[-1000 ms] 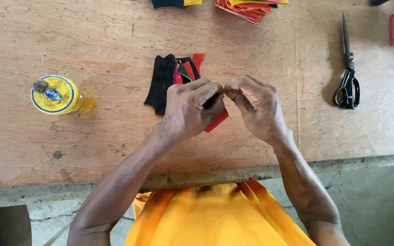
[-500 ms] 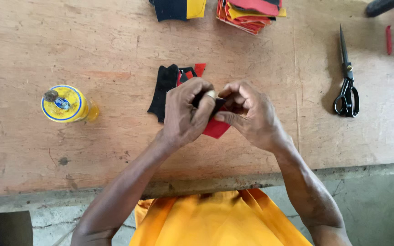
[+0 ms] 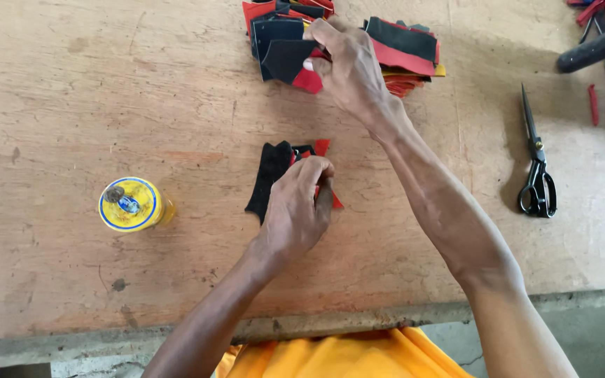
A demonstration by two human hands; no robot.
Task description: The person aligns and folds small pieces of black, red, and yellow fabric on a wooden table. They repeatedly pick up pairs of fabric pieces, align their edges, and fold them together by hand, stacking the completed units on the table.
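Both grips are closed on cut pieces. Reaching far across the tabletop (image 3: pixel 71 91), the right hand (image 3: pixel 350 66) pinches a black-and-red piece (image 3: pixel 290 61) between thumb and fingers, holding it over the stack of black, red and yellow pieces (image 3: pixel 404 49) that lies directly under and just beside that grip. Well nearer the body, the left hand (image 3: pixel 297 210) presses down with curled fingers on a small pile of black and red pieces (image 3: pixel 272 171), which pokes out beyond its fingertips. Off to the left of this grip stands a yellow round tin (image 3: pixel 131 203); well to the right of both grips lie black-handled scissors (image 3: pixel 537 171).
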